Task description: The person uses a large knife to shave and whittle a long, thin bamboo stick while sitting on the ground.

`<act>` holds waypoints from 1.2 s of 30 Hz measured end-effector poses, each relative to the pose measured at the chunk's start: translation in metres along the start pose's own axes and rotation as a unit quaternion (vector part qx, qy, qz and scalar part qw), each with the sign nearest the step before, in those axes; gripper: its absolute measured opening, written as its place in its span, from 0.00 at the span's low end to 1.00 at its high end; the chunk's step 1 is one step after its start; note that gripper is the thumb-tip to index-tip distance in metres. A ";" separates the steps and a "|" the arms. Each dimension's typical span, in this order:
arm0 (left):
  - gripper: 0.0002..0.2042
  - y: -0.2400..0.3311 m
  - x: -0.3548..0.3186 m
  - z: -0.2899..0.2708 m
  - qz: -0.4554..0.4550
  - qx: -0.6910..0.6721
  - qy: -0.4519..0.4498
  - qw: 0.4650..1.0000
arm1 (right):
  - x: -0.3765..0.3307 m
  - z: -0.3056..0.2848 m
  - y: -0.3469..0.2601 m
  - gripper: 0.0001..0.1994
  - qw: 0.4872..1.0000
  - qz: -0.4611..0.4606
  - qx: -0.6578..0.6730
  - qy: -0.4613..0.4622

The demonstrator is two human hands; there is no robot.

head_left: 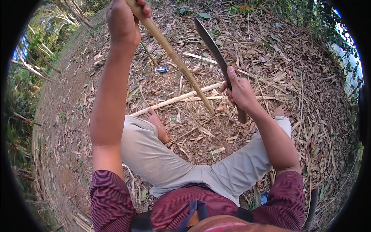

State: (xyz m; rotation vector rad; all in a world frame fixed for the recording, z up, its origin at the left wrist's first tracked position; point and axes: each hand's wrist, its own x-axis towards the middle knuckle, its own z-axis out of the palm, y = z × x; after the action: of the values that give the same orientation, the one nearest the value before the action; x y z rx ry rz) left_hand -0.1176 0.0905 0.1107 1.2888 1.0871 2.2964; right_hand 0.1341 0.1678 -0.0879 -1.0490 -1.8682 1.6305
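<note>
My left hand (pixel 123 21) is raised at the top left, its fingers wrapped round the upper part of a long pale wooden pole (pixel 172 54). The pole slants down to the right, and its lower end meets the littered ground between my feet. In front of my right knee, my right hand (pixel 240 91) grips a machete (pixel 213 47) by its handle, thumb along the top. The dark blade points up and to the left, apart from the pole. The handle's butt shows below my fist.
A pale split strip (pixel 179 98) lies across the ground behind the pole's foot. Farther off lie a small blue packet (pixel 162 69) and a thin green stick (pixel 148 53). My bare left foot (pixel 157 124) and right foot (pixel 281 111) stand either side. Dry leaves and shavings cover the ground.
</note>
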 end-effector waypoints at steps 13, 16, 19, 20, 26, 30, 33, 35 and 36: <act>0.16 0.073 -0.008 -0.020 0.059 -0.085 -0.278 0.955 | -0.025 0.060 0.006 0.25 0.988 -0.130 -0.059 -0.065; 0.13 0.087 -0.012 -0.028 -0.051 -0.156 -0.345 0.924 | -0.056 0.074 -0.002 0.21 0.986 -0.157 -0.034 -0.041; 0.13 0.097 -0.020 -0.023 -0.069 -0.166 -0.353 0.918 | -0.092 0.087 -0.014 0.18 0.980 -0.197 -0.008 -0.015; 0.15 0.102 -0.017 -0.023 -0.077 -0.165 -0.369 0.911 | -0.102 0.095 -0.020 0.17 0.975 -0.221 0.006 0.002; 0.19 0.107 -0.041 -0.002 -0.054 -0.162 -0.366 0.915 | -0.120 0.106 -0.033 0.10 0.954 -0.283 -0.011 0.101; 0.21 0.098 -0.059 0.014 -0.046 -0.216 -0.353 0.909 | -0.118 0.109 -0.010 0.05 0.968 -0.238 0.004 0.084; 0.21 0.100 -0.068 0.009 -0.076 -0.261 -0.375 0.887 | -0.126 0.101 -0.026 0.07 0.960 -0.269 -0.026 0.075; 0.21 0.100 -0.066 0.010 -0.055 -0.252 -0.360 0.896 | -0.130 0.104 -0.033 0.07 0.937 -0.331 -0.052 0.101; 0.21 0.096 -0.067 0.012 -0.039 -0.243 -0.349 0.904 | -0.129 0.106 -0.030 0.06 0.932 -0.341 -0.040 0.115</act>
State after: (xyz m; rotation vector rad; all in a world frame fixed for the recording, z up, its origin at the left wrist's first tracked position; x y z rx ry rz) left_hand -0.0603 -0.0067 0.1448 1.5984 0.2878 1.6430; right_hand 0.1262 0.0000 -0.0617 -0.4896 -1.8555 0.9888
